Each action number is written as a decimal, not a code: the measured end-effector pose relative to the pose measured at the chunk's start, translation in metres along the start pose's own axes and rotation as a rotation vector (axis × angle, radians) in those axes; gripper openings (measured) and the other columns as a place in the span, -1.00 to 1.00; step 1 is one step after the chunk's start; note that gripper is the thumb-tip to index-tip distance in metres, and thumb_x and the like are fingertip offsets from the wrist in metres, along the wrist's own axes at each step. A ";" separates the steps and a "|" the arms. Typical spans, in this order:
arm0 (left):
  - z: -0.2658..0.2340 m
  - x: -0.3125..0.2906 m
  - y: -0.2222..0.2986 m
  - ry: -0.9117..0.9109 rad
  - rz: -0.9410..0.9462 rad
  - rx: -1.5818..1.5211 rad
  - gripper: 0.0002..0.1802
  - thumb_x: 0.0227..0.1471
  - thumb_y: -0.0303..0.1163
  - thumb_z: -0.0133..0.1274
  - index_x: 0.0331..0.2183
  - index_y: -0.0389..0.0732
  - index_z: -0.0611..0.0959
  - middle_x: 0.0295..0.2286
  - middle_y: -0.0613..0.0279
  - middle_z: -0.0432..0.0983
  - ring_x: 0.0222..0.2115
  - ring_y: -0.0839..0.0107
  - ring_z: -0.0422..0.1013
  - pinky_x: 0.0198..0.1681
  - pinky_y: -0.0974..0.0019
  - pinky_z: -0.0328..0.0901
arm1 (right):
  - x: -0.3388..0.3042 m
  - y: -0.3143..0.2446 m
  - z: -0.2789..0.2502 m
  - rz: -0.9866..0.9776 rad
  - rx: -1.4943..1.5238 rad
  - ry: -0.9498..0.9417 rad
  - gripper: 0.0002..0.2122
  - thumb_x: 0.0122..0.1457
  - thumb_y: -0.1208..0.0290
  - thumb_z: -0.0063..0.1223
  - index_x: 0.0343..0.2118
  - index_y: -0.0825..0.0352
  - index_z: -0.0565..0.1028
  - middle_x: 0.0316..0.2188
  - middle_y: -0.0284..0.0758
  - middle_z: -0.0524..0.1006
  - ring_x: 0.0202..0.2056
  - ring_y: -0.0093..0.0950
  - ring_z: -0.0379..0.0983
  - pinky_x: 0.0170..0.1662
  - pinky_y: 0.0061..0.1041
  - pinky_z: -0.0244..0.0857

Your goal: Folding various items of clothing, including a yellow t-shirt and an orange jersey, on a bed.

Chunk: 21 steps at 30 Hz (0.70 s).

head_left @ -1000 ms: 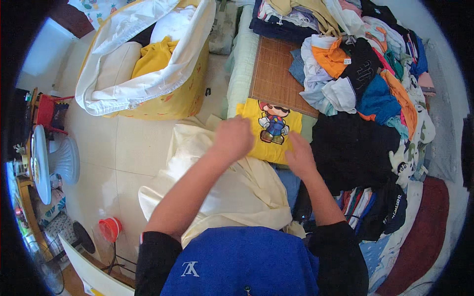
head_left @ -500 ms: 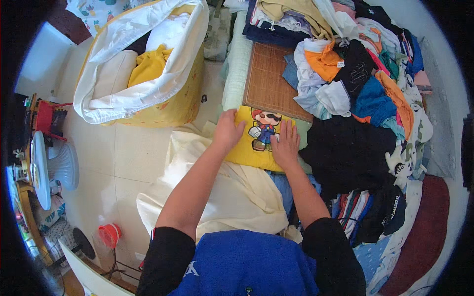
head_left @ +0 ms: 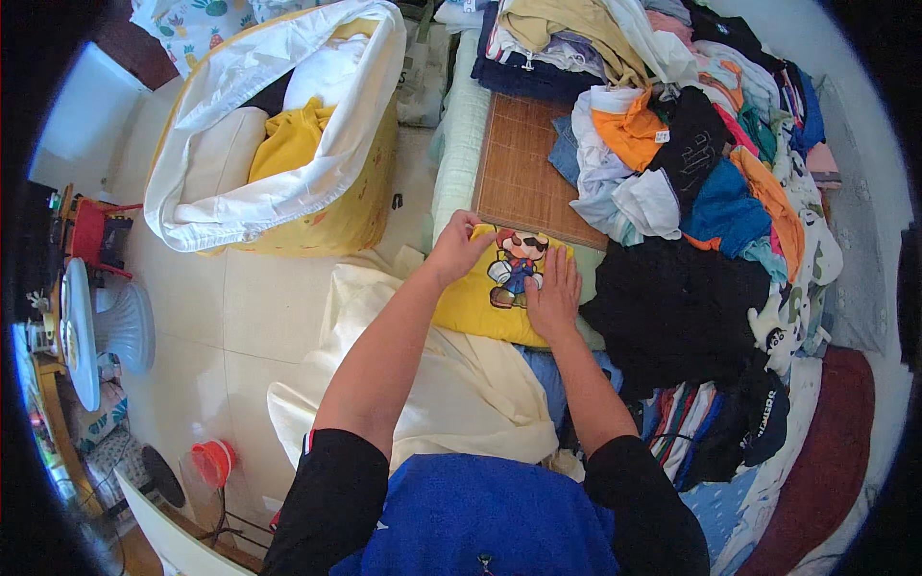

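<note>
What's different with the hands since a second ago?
The left hand moved forward to the far-left corner of the yellow cloth; whether it grips is unclear. The right hand moved inward from the right edge and lies flat on it. The yellow basket and clothes heap stayed put.

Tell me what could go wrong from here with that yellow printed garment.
1. The left hand is at the far-left corner of the yellow garment, the right hand flat on it; uneven pulling might crease it.
2. Black clothing lies close beside the right hand; a wide sweep could disturb it.
</note>
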<state>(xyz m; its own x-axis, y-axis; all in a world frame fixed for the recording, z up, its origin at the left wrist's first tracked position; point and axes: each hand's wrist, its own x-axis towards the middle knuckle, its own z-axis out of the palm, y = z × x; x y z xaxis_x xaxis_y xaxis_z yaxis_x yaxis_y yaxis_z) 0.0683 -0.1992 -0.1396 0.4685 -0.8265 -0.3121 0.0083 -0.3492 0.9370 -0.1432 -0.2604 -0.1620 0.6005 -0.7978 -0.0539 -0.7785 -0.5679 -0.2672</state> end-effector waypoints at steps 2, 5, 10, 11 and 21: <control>-0.001 -0.005 -0.009 -0.002 -0.082 -0.208 -0.63 -0.05 -0.24 0.20 -0.27 -0.29 0.51 -0.36 0.06 0.52 -0.36 0.33 0.46 -0.28 0.27 0.34 | -0.001 -0.002 0.000 -0.021 0.000 0.029 -0.35 0.19 0.11 -0.14 0.26 0.36 0.01 0.29 -0.08 -0.04 0.28 -0.02 -0.15 0.28 -0.03 -0.29; -0.006 -0.009 -0.015 -0.090 -0.128 0.048 -0.65 0.05 -0.25 0.10 -0.20 -0.28 0.46 -0.29 0.00 0.53 -0.27 0.32 0.48 -0.25 0.23 0.35 | 0.000 -0.004 -0.002 -0.045 -0.020 0.053 -0.36 0.19 0.09 -0.14 0.25 0.37 0.05 0.28 -0.06 -0.01 0.26 0.01 -0.12 0.26 0.00 -0.26; 0.011 -0.026 0.022 0.123 0.099 0.548 -0.64 0.15 -0.15 -0.10 -0.13 -0.21 0.37 -0.42 -0.23 0.52 -0.37 -0.20 0.45 -0.35 -0.08 0.33 | 0.003 -0.002 -0.007 -0.018 -0.064 0.010 -0.36 0.19 0.09 -0.15 0.24 0.38 0.07 0.27 -0.04 0.02 0.26 0.01 -0.10 0.26 0.00 -0.26; 0.013 -0.024 0.020 0.117 0.102 0.546 -0.64 0.15 -0.15 -0.10 -0.13 -0.21 0.37 -0.42 -0.23 0.52 -0.37 -0.20 0.45 -0.35 -0.08 0.33 | 0.004 -0.001 -0.007 0.008 -0.094 -0.002 -0.37 0.19 0.09 -0.16 0.24 0.38 0.07 0.26 -0.03 0.03 0.25 0.01 -0.09 0.26 0.01 -0.26; -0.002 -0.021 -0.021 0.272 0.004 0.631 -0.72 0.15 -0.20 -0.11 -0.18 -0.18 0.38 -0.47 -0.18 0.52 -0.40 -0.19 0.45 -0.34 -0.15 0.31 | -0.001 -0.011 0.000 0.107 -0.110 -0.026 -0.35 0.20 0.06 -0.16 0.25 0.36 0.06 0.27 -0.01 -0.01 0.26 0.01 -0.11 0.25 0.06 -0.27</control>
<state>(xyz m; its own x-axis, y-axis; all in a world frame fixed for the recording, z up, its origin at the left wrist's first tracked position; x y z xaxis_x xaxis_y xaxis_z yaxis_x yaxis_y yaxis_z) 0.0599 -0.1740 -0.1529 0.6731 -0.7170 -0.1815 -0.4716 -0.6051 0.6414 -0.1350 -0.2537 -0.1585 0.5164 -0.8503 -0.1020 -0.8528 -0.4998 -0.1513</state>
